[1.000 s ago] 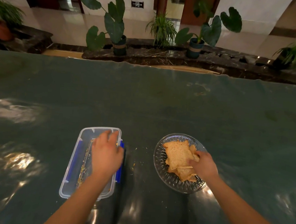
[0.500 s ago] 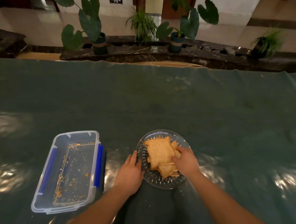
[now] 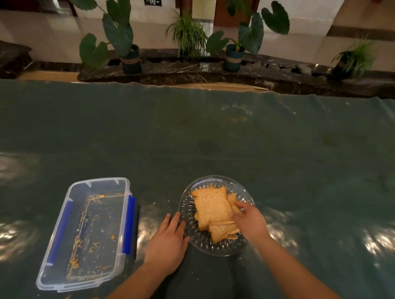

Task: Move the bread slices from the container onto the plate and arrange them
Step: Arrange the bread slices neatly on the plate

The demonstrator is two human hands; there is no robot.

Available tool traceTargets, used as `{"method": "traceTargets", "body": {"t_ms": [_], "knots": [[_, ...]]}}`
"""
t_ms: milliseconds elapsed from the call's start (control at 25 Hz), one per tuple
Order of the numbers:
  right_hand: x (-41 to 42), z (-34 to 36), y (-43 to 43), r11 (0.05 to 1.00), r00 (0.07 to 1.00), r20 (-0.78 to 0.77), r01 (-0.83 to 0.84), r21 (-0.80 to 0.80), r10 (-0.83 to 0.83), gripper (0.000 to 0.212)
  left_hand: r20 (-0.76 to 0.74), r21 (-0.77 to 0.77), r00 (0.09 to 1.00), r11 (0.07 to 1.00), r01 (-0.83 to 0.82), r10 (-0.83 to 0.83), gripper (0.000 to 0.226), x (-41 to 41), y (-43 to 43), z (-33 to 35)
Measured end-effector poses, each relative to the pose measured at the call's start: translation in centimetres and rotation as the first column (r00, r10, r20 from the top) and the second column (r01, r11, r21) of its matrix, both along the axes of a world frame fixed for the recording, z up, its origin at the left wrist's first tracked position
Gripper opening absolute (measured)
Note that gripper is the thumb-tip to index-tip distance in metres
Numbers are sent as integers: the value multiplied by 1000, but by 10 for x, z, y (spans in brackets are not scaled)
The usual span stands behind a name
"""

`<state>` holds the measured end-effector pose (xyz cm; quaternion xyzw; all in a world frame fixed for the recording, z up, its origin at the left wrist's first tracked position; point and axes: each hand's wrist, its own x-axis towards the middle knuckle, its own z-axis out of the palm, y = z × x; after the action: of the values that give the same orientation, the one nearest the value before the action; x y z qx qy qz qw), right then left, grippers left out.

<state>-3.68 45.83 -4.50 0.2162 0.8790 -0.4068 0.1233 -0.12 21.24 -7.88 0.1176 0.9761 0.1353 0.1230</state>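
Since a second ago the left hand (image 3: 166, 245) has left the container (image 3: 87, 232) and now lies flat, fingers apart, on the tabletop (image 3: 215, 139) touching the plate's (image 3: 186, 208) near-left rim. The container at left holds only crumbs. The bread slices (image 3: 212, 210) are piled on the plate; the right hand (image 3: 251, 222) pinches their right edge, so only arranging seems left.

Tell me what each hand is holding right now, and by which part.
Right hand fingers the right edge of the tan bread slices on the clear ribbed glass plate; a firm grip cannot be told. Left hand rests flat beside it.
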Motion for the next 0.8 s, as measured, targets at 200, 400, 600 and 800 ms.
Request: {"method": "traceTargets", "body": {"t_ms": [200,400,600,800], "knots": [[-5,0,7,993,997,21,75,-92,-74,54,30,132,968,959,-250,249,53,-32,26,19],[-10,8,8,986,998,-30,56,-155,-61,21,312,348,848,779,-522,430,43,-61,54,33],[-15,13,7,991,996,-87,6,-137,-18,13,559,413,666,530,-740,494,48,-72,62,33],[-19,12,10,1000,993,-117,28,-9,-29,11,627,515,593,303,-802,505,27,-82,50,33]]}}
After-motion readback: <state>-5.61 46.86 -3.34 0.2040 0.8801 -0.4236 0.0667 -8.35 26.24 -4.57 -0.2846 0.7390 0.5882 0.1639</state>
